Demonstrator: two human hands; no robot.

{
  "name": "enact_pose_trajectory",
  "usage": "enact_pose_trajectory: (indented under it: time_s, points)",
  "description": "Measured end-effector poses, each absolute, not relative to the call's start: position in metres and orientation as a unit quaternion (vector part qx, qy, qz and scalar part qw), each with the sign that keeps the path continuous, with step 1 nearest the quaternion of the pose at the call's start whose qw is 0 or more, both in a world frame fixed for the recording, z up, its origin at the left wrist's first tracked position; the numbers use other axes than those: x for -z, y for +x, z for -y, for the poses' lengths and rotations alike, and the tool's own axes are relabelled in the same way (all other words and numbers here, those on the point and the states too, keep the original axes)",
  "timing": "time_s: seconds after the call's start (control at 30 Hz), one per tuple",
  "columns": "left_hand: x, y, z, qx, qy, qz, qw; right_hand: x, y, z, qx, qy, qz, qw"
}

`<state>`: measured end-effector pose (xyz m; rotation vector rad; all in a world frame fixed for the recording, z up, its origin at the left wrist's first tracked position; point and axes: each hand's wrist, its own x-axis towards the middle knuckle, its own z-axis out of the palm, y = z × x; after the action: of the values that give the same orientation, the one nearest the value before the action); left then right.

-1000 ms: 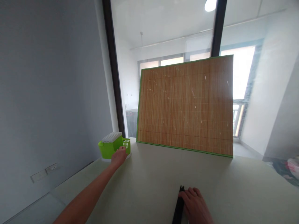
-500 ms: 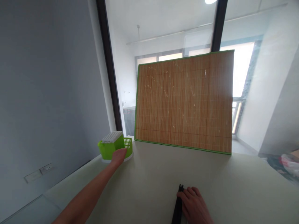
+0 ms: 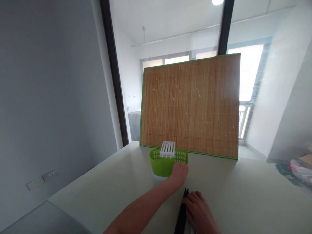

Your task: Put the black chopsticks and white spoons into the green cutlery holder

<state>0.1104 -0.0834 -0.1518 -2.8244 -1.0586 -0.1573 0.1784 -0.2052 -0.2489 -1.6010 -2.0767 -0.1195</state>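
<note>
In the head view, a green cutlery holder (image 3: 159, 165) with slotted basket sides, a white base and a white slatted top (image 3: 167, 149) stands upright on the table. My left hand (image 3: 179, 172) is closed on its right side; the fingers are partly hidden against the wall. Nearer to me, my right hand (image 3: 198, 208) lies closed around a bundle of black chopsticks (image 3: 181, 216), whose thin tips point away from me. Their lower ends run out of the bottom of the picture.
A bamboo mat with green edging (image 3: 190, 107) stands upright at the back of the white table (image 3: 117, 182), against a glass partition with dark frames (image 3: 114, 71). On the left is a grey wall (image 3: 48, 97) with sockets.
My left hand has brought the green holder from the table's far left to the middle, just beyond the chopsticks. My right hand has stayed nearly in place on the black chopsticks.
</note>
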Motion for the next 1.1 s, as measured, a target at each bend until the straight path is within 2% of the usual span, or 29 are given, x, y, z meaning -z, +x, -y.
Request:
enact_pose_trajectory:
  time_s: [0.2,0.37,0.5,0.6,0.67,0.87,1.0,1.1]
  points:
    - [0.154,0.177,0.125,0.071,-0.948,0.303,0.063,0.256,0.178,0.207,0.048,-0.572,0.758,0.308]
    - [0.152,0.195,0.148,0.098,-0.954,0.276,0.059,0.282,0.188,0.203,0.081,-0.603,0.737,0.295]
    - [0.145,0.170,0.162,0.174,-0.945,0.273,0.054,0.291,0.198,0.198,0.096,-0.592,0.739,0.305]
    - [0.144,0.128,0.168,0.263,-0.928,0.266,0.007,0.281,0.200,0.197,0.115,-0.574,0.751,0.307]
    - [0.151,0.094,0.169,0.279,-0.912,0.300,-0.030,0.269,0.198,0.198,0.110,-0.565,0.760,0.301]
    - [0.202,0.012,0.165,0.175,-0.870,0.451,-0.093,0.242,0.186,0.207,0.059,-0.609,0.746,0.262]
    - [0.228,-0.007,0.171,0.063,-0.865,0.483,-0.122,0.242,0.182,0.207,0.057,-0.617,0.746,0.244]
    - [0.233,-0.006,0.176,0.029,-0.864,0.484,-0.136,0.242,0.181,0.207,0.046,-0.612,0.751,0.243]
